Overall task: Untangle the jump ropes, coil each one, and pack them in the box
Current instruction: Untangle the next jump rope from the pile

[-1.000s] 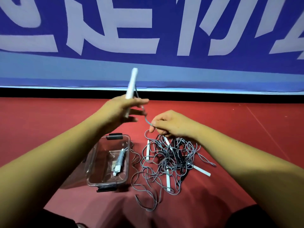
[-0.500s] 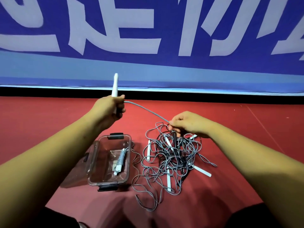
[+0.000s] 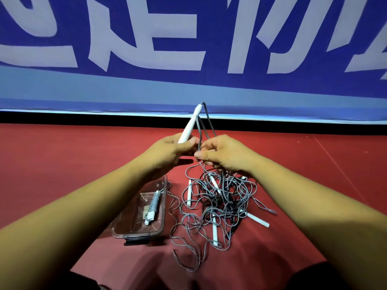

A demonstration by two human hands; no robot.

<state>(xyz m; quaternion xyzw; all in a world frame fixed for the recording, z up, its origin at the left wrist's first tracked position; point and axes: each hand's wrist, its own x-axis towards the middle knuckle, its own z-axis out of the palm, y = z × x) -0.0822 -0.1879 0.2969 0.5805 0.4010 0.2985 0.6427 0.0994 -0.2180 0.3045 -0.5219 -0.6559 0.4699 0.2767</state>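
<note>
Hands that were apart a moment ago now meet above the red floor (image 3: pixel 62 174): left hand (image 3: pixel 167 149) grips a white handle (image 3: pixel 189 126), right hand (image 3: pixel 224 153) pinches its grey cord (image 3: pixel 199 132) doubled alongside. Coiling seems begun; the tangle (image 3: pixel 219 204) lies beside the clear box (image 3: pixel 136 234).

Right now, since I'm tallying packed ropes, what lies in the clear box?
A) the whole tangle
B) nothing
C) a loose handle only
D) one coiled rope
D: one coiled rope lies in the clear box, while the tangle lies on the red floor beside it.
</note>
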